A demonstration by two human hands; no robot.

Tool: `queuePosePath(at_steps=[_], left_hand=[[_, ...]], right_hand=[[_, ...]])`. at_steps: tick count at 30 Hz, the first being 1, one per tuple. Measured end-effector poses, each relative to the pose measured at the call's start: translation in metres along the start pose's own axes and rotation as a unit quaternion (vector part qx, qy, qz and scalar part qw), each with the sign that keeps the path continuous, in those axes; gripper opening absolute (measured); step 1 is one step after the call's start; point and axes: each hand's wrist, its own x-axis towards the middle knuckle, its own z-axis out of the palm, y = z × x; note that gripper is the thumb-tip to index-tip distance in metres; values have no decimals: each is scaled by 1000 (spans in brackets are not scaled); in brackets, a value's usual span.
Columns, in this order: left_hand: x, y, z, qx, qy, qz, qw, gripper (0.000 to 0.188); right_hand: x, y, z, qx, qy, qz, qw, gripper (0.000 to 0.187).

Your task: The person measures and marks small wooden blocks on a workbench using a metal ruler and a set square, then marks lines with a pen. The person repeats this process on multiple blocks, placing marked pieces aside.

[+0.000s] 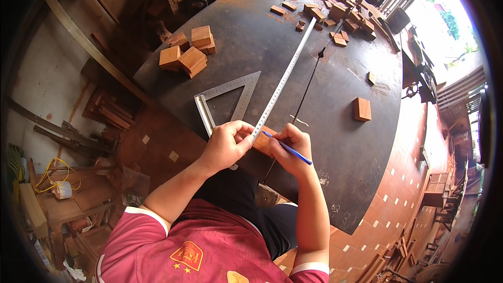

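My left hand (224, 145) is closed on the near end of a long pale metal ruler (285, 76), which slants away to the far right across the dark table. Under that end lies a reddish wooden block (265, 141), partly hidden by my hands. Pinched in my right hand (291, 149) is a blue pen (303, 158). Its tip points left, close to the ruler's edge above the block. Whether the tip touches the wood I cannot tell. A metal triangle square (222, 90) rests flat just beyond my left hand.
Several wooden blocks (193, 60) sit at the table's left edge. One block (362, 109) stands alone at the right. Many small offcuts (338, 11) crowd the far end of the dark tabletop (346, 178). A narrow slit (309, 85) runs along the table.
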Motion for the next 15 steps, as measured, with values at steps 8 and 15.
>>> queuePosePath(at_steps=[8,15], left_hand=[[0,1,0,1,-2,-5,1000,18],[-1,5,-1,-9,-18,-36,999,18]], right_hand=[[1,-2,1,5,3,5,1000,16],[-1,-7,1,31,16,20,999,15]])
